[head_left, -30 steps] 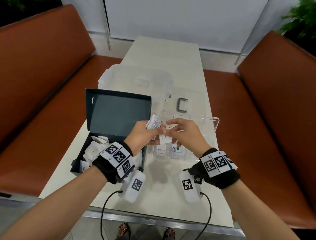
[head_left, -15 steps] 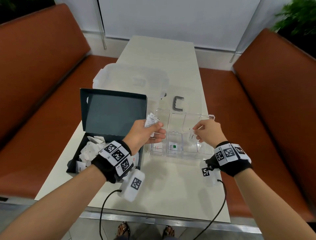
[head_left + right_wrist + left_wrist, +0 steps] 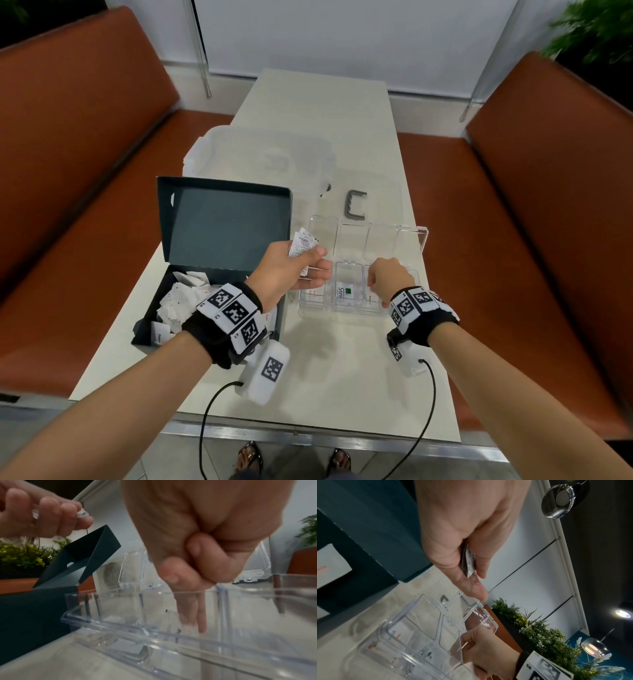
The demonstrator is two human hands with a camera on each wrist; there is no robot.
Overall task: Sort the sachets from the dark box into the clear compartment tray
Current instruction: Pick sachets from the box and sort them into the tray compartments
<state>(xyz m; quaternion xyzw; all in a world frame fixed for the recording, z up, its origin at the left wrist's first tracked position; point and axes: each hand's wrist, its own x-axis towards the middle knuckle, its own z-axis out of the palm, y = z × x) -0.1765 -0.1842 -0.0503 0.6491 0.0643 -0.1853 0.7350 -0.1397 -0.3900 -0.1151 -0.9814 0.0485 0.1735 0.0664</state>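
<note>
Dark box [image 3: 219,260], frame left, holds white sachets [image 3: 185,298]. Left hand [image 3: 291,270] pinches several sachets; right hand [image 3: 388,281], two fingers extended, reaches into clear compartment tray [image 3: 423,240], one sachet labelled "Stev".

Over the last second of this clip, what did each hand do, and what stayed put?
The right hand left the left hand, carried one sachet rightward and lowered its fingers into a near compartment of the clear tray. The left hand kept gripping its sachets. Dark box unmoved.
</note>
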